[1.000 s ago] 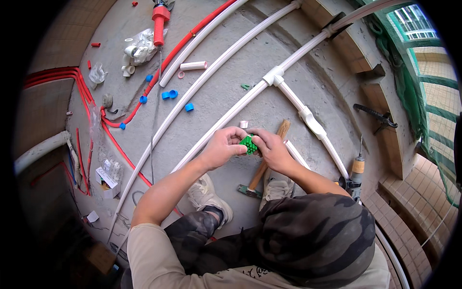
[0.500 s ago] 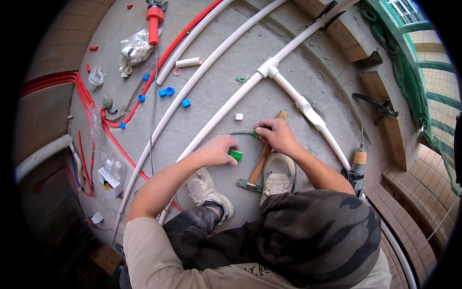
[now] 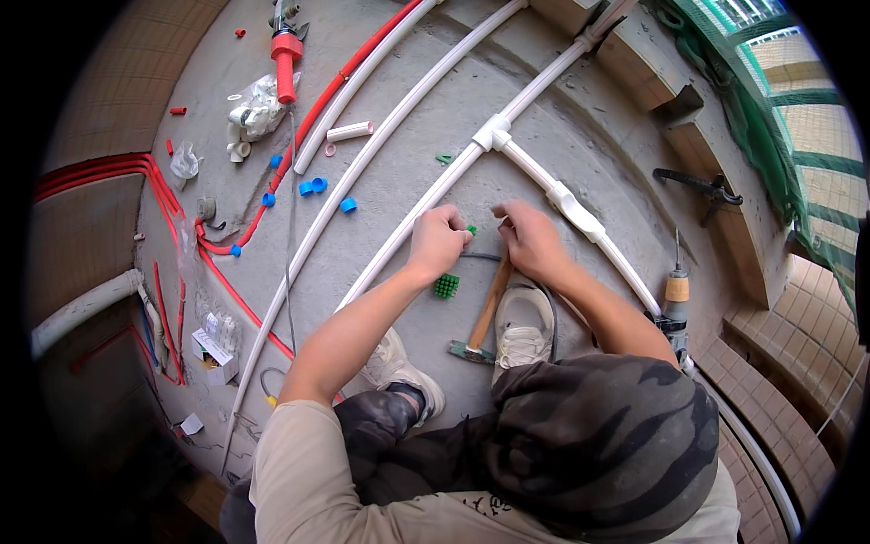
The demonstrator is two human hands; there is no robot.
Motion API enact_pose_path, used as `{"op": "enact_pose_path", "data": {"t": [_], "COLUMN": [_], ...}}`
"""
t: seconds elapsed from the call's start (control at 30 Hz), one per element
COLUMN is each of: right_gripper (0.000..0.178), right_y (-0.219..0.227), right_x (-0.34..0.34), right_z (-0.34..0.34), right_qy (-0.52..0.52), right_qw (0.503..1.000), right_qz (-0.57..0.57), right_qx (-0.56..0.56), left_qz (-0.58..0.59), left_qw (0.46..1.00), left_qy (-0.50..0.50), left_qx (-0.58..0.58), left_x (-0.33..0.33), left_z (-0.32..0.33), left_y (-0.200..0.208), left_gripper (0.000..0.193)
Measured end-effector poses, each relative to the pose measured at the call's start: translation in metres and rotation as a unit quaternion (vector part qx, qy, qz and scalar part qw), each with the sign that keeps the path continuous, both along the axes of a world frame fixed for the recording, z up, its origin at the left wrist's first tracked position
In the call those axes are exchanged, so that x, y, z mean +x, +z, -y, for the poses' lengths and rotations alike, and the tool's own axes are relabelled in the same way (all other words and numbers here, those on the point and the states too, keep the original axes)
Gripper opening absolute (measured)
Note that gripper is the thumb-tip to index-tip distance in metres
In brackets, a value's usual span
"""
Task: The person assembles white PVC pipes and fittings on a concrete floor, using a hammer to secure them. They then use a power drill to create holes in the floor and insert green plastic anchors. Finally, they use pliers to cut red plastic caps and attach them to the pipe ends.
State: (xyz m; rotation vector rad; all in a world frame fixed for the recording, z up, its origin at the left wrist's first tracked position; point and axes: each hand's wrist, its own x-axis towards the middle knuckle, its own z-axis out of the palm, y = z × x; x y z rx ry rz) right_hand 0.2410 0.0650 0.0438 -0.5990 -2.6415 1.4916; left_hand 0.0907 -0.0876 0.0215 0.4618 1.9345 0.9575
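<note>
1 x grn block (image 3: 446, 286): squarish, knobbly face, on concrete floor (image 3: 403, 189), approx. 6 o'clock of L hand (image 3: 439, 239).
L hand: fingers pinching small grn pc (image 3: 471, 230) at its 3 o'clock; mostly hidden, shape unclear.
R hand (image 3: 529, 238): fingers curled, can't tell if gripping; hides far end of hammer (image 3: 491, 305), at its 7 o'clock.

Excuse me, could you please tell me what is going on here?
The person's left hand has a small green piece at its fingertips. The right hand is beside it, near the hammer, with nothing visible in its grasp. A green studded block lies on the grey floor between the hands and the shoes.
</note>
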Motion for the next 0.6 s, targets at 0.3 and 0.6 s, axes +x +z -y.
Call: {"op": "enact_pose_path", "data": {"t": [0.3, 0.6], "right_gripper": [0.01, 0.018], "right_y": [-0.01, 0.071], "right_x": [0.024, 0.054], "right_z": [0.001, -0.068], "right_qy": [0.33, 0.293], "right_qw": [0.893, 0.922], "right_qz": [-0.043, 0.07], "right_qx": [0.301, 0.242], "left_qz": [-0.209, -0.168], "left_qw": [0.968, 0.961], "left_qy": [-0.138, -0.013], "left_qx": [0.03, 0.22], "left_x": [0.016, -0.124], "left_z": [-0.011, -0.136], "left_y": [0.023, 0.046], "left_gripper": [0.017, 0.023]}}
